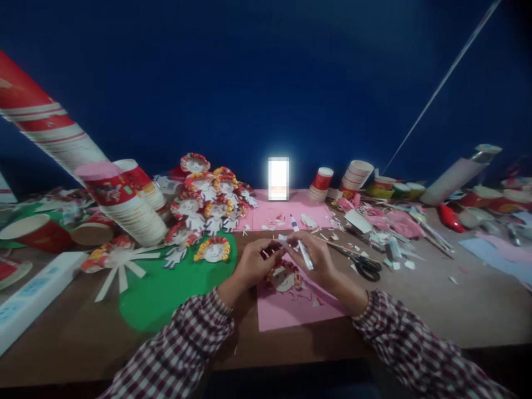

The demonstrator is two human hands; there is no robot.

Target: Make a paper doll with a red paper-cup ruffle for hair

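My left hand (258,259) is closed, its thumb and fingers pinching a small white paper piece (282,239) between my hands. My right hand (315,257) touches that piece with its fingertips and grips a slim white pen (306,256) slanting under its fingers. Just past the fingertips, in line with the pen, shows a white barrel with a dark blue end (294,223); whether both are one pen I cannot tell. Below my hands a paper doll face with a red and yellow frill (284,277) lies on a pink sheet (276,316), partly covered by the right hand.
Several finished-looking paper dolls (218,210) are heaped on green card (178,305) at left, near stacked paper cups (133,213) and a power strip (39,293). Black-handled scissors (368,269), paper scraps (310,220) and more cups (356,174) lie to the right. A bright screen (278,178) stands behind.
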